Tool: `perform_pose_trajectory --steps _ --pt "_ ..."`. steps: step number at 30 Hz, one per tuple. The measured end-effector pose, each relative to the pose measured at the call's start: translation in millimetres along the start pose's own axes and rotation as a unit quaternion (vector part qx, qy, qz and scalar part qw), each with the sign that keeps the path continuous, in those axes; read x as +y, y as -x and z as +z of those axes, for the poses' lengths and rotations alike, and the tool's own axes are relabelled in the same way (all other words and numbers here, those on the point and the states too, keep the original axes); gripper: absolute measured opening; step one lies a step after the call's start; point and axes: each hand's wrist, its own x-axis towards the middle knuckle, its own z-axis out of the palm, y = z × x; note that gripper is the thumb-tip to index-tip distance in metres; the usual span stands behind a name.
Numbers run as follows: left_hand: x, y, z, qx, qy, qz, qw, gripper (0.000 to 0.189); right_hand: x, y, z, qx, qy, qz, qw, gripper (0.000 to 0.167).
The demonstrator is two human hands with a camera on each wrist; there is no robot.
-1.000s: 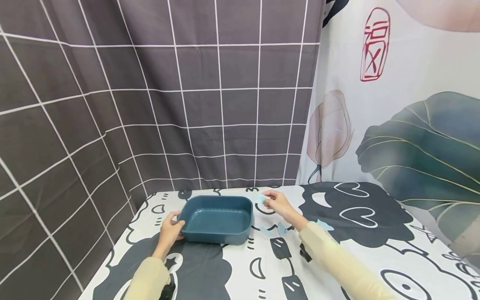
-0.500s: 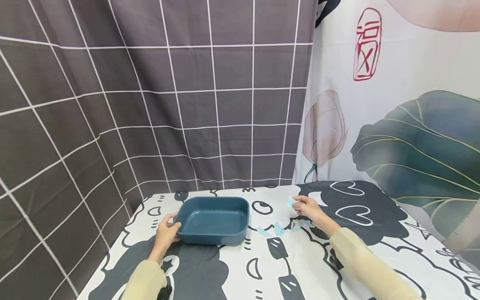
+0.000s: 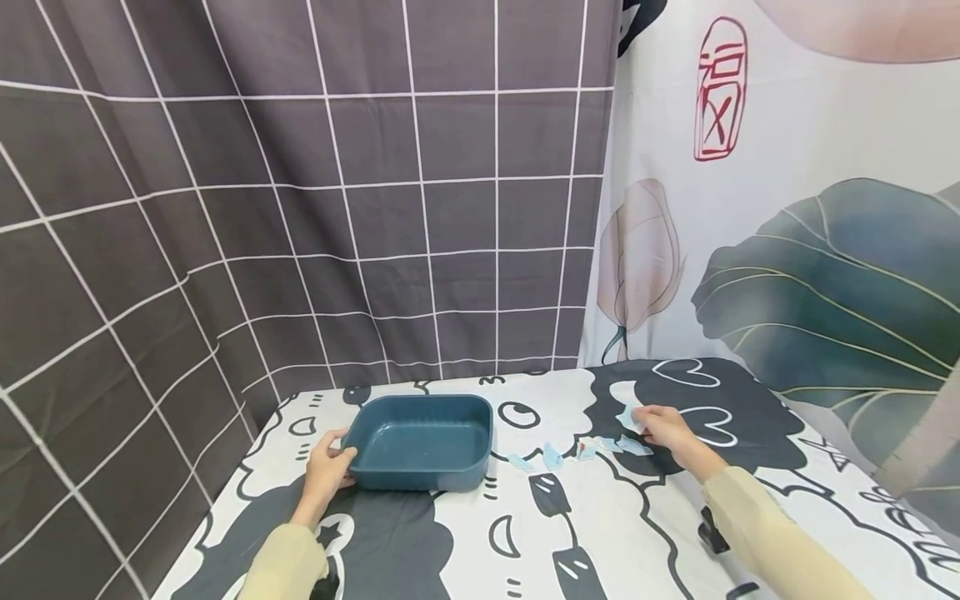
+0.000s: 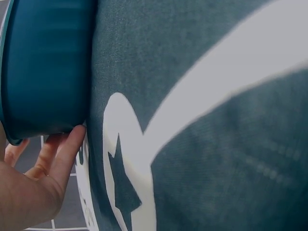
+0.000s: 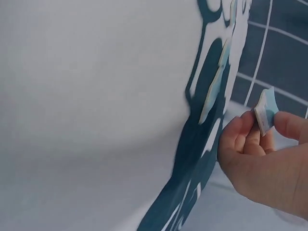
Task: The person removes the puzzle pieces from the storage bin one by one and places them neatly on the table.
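A deep teal rectangular plastic basin stands on the patterned cloth in the head view. My left hand holds its left end, thumb at the rim; in the left wrist view its fingers reach against the basin's underside. Out to the right, my right hand pinches a thin, irregular light blue puzzle piece between thumb and fingers, raised over the cloth. Below and left of that hand, several similar pieces lie in a loose row running from near the basin toward the right.
A black-and-white cartoon cloth covers the table. Behind it hangs a dark curtain with a white grid, and a floral curtain hangs at the right.
My right hand has moved rightward, away from the basin, still pinching the piece. The row of pieces it was covering now shows. My left hand stays at the basin.
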Motion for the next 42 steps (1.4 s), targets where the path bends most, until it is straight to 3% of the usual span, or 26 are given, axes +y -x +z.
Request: perform_pose_trajectory --steps 16,24,33,42 --pt "-4.3 -0.2 -9.0 0.002 0.003 -0.003 1.0 0.047 16.7 1.8 -1.6 0.032 -0.007 0.024 0.9992 0.052" --pt "-6.7 -2.0 -9.5 -0.001 0.002 -0.004 1.0 0.047 20.1 2.4 0.1 0.049 0.007 0.036 0.9981 0.044" --pt "-5.7 -2.8 -10.4 0.001 -0.002 -0.002 1.0 0.048 17.1 3.5 2.3 0.081 0.015 0.002 0.9966 0.041" --pt "-5.4 -5.6 -12.7 -0.004 -0.017 0.002 0.9998 0.048 12.7 4.1 5.2 0.087 0.026 -0.015 0.9957 0.042"
